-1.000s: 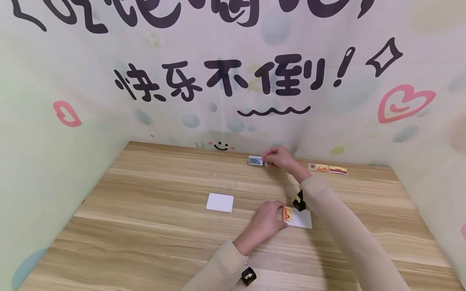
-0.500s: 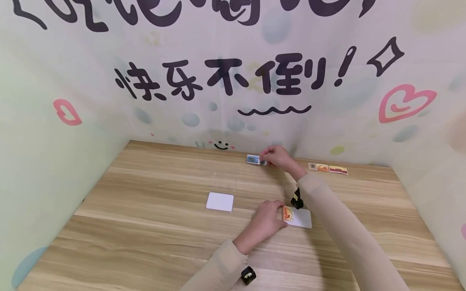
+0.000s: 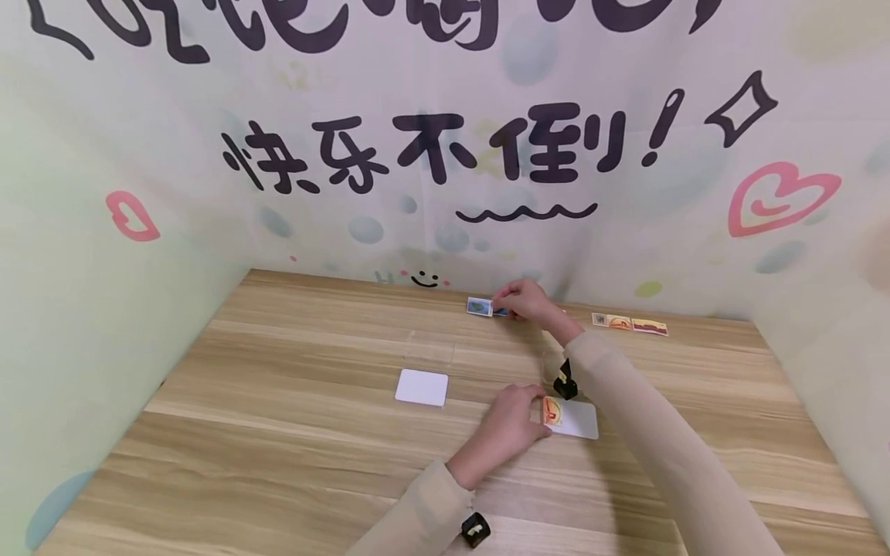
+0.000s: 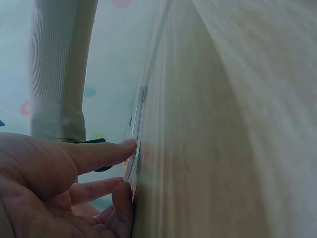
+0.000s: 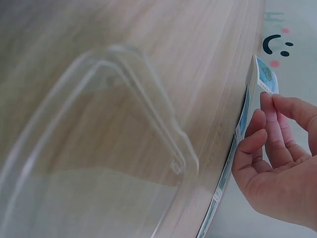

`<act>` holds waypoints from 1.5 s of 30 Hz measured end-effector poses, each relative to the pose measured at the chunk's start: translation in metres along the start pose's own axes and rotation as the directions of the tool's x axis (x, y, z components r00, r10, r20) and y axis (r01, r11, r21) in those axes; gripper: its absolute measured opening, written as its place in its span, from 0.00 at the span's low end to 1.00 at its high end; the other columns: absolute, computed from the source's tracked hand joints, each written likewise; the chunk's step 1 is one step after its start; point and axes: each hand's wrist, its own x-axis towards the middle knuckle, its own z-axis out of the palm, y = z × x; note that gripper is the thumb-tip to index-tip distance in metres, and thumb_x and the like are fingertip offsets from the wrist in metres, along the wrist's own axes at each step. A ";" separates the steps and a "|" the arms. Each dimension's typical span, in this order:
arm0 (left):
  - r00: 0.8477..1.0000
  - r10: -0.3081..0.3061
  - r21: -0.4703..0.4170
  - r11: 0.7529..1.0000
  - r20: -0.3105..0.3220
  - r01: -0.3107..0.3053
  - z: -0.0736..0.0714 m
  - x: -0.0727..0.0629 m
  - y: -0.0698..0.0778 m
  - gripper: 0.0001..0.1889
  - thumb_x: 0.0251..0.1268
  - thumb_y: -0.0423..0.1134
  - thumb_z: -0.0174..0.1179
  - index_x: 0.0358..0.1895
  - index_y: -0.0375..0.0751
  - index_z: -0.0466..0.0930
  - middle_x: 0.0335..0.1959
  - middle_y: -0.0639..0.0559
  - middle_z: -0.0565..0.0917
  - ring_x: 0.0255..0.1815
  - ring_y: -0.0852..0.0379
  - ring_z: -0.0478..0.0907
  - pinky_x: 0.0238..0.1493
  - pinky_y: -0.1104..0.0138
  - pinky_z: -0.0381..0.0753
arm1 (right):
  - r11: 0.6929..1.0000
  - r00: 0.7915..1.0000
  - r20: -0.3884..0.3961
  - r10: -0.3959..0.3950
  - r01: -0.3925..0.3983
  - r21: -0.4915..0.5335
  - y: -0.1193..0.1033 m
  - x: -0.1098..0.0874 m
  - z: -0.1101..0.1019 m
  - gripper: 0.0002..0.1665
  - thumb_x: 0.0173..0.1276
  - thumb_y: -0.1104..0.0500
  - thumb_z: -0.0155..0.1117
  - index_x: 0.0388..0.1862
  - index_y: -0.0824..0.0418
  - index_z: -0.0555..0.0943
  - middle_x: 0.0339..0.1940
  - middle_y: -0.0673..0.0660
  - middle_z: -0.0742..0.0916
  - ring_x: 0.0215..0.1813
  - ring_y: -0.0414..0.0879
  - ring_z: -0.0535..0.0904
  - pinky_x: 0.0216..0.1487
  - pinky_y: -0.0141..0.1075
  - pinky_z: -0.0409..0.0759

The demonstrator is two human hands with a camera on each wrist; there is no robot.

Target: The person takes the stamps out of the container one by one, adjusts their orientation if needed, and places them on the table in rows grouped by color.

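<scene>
While the left hand (image 3: 502,423) grips a card (image 3: 580,419) — long axis sideways — the right hand (image 3: 530,300) pinches a slip (image 5: 266,75).

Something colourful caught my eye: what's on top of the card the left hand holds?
A small orange picture lies at the left end of the white card; the surface beneath it is covered.

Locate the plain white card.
In the head view, the plain white card lies flat on the tabletop, left of the left hand and not touching it.
</scene>
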 end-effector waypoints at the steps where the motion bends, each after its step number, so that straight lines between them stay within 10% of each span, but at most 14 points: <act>1: 1.000 0.000 -0.002 1.000 -0.001 0.000 0.000 0.000 0.000 0.26 0.54 0.33 0.80 0.58 0.33 0.85 0.49 0.42 0.88 0.50 0.48 0.81 0.55 0.64 0.80 | 1.000 1.000 0.001 0.001 -0.001 0.001 0.000 0.001 0.000 0.12 0.72 0.62 0.71 0.47 0.71 0.86 0.23 0.50 0.83 0.23 0.40 0.71 0.26 0.32 0.69; 45: 1.000 0.003 -0.041 0.999 0.003 -0.003 0.001 -0.001 -0.003 0.24 0.53 0.32 0.80 0.56 0.35 0.86 0.47 0.45 0.87 0.48 0.53 0.80 0.52 0.66 0.79 | 0.995 0.999 -0.031 -0.011 0.008 -0.095 -0.002 0.013 0.010 0.14 0.72 0.60 0.72 0.48 0.71 0.88 0.30 0.56 0.86 0.24 0.41 0.71 0.27 0.34 0.71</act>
